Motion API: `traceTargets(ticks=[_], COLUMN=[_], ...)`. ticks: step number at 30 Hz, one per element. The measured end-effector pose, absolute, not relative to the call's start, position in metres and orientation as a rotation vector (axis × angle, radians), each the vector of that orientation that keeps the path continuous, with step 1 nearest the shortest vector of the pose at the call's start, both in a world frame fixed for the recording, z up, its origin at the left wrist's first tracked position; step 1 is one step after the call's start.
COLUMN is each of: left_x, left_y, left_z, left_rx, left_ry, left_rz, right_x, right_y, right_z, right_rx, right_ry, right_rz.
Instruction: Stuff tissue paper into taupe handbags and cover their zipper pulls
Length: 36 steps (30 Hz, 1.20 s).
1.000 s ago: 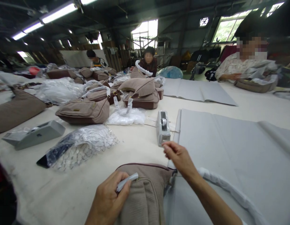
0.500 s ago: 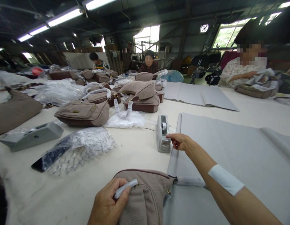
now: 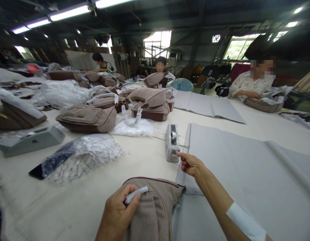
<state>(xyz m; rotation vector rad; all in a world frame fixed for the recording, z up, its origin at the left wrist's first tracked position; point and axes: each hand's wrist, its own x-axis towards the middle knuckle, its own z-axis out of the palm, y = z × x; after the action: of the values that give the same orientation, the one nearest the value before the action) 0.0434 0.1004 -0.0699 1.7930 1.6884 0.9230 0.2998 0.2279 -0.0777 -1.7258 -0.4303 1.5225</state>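
Note:
A taupe ribbed fabric bag [image 3: 155, 214] with dark piping lies in front of me. My left hand [image 3: 119, 207] rests on its upper left side, thumb and fingers closed round a small white wrapped roll [image 3: 136, 194] beside the zipper. Farther forward stands a grey tape dispenser [image 3: 172, 142] with a roll of tape in it. My right hand [image 3: 191, 164] is at its near end, index finger and thumb pinched at the cutting edge on clear tape, which barely shows. A white patch [image 3: 245, 221] covers part of my right forearm.
Grey sheets [image 3: 245, 164] spread over the table on the right. Left are a second tape dispenser [image 3: 31, 142], a crumpled clear plastic packet [image 3: 79, 157] and a taupe bag [image 3: 87, 118]. More bags [image 3: 149, 103] are piled behind. A co-worker [image 3: 255, 80] handles a bag at far right.
My right hand has moved slightly down along the dispenser to its near end. My left hand keeps its grip on the white roll. The view has shifted slightly.

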Motion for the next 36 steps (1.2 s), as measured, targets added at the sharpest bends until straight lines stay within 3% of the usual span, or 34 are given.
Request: traceTargets(ticks=[6,10,16,20,28,36], left_x=[0.036,0.024,0.019,0.019,0.017,0.022], left_y=[0.104,0.11,0.109,0.105,0.104,0.108], left_z=[-0.064,-0.059,-0.067,-0.069,-0.075,-0.07], left_rx=[1.993,2.433,2.835,2.911,2.96,3.01], left_ry=[1.594,1.284,1.097,1.133,1.175,1.056], left_rz=[0.893,0.979,1.156,1.107,1.298,1.181], right_x=[0.283,0.281,0.254,0.223,0.203,0.195], right_y=[0.222,0.197,0.159,0.15,0.156,0.163], right_z=[-0.108,-0.09,-0.025,-0.016,-0.019,-0.015], right_rx=[-1.803,-1.659,-1.316,-1.359,-1.535,-1.7], right_ry=[-0.373,-0.443,-0.658,-0.742,-0.858,-1.023], right_rz=[1.444,1.483,2.069,2.287,2.339,2.317])
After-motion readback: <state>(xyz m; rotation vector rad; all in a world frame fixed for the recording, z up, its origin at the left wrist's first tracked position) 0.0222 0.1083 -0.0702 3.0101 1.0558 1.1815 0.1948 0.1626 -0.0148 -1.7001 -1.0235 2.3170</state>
